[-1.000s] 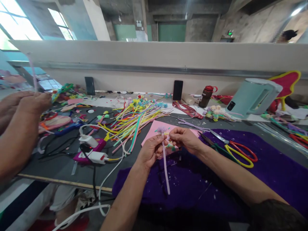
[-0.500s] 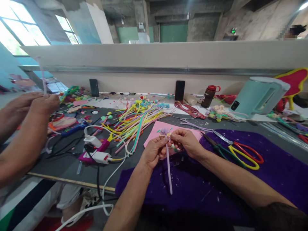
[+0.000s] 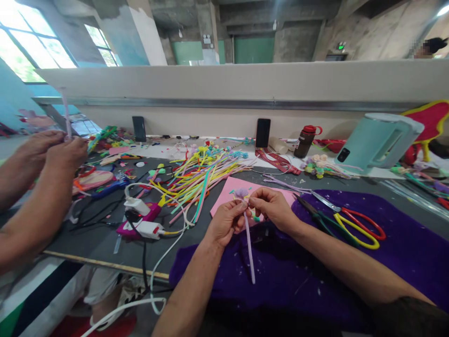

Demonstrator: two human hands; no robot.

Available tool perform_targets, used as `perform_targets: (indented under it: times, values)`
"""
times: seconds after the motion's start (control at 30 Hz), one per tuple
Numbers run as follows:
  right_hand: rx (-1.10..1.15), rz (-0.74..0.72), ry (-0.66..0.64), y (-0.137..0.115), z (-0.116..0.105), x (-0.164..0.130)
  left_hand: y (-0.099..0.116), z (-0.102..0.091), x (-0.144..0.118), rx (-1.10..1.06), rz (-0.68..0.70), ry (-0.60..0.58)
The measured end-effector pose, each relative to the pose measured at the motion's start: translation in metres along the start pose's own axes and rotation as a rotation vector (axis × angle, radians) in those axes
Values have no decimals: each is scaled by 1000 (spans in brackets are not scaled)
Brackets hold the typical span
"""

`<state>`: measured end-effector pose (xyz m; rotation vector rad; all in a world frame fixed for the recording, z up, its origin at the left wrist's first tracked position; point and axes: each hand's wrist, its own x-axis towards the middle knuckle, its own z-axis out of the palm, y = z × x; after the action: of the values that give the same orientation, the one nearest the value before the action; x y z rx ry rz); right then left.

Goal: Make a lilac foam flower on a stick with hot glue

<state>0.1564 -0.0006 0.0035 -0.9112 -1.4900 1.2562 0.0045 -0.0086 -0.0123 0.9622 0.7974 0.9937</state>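
Note:
My left hand (image 3: 226, 222) and my right hand (image 3: 271, 206) meet over the table, both pinching a lilac pipe-cleaner stem (image 3: 249, 250) just below its small fuzzy flower head (image 3: 241, 193). The stem hangs down over purple cloth (image 3: 393, 243). A pink foam sheet (image 3: 228, 194) lies right behind the hands. Red and yellow scissors (image 3: 354, 224) rest to the right of my right hand.
A heap of coloured pipe cleaners (image 3: 196, 175) lies left of centre, with a pink glue gun and white plugs (image 3: 140, 220) nearer. A co-worker's hands (image 3: 52, 154) hold a strand at far left. Two phones (image 3: 263, 132), a bottle (image 3: 302, 140) and a mint kettle (image 3: 380, 140) stand at the back.
My hands have shifted slightly right and the stem's lower end has swung right. The co-worker's hands at left have drifted a little lower.

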Motion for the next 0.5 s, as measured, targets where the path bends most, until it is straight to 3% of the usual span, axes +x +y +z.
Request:
perform_targets:
  times: [0.13, 0.37, 0.5]
  values:
    - [-56, -37, -53, -2, -2, 0, 1, 0, 0, -7, -36, -10]
    - [166, 244, -170, 0, -7, 4, -3, -1, 1, 32, -9, 7]
    - [343, 331, -259, 7, -12, 8, -3, -2, 1, 51, 3, 24]
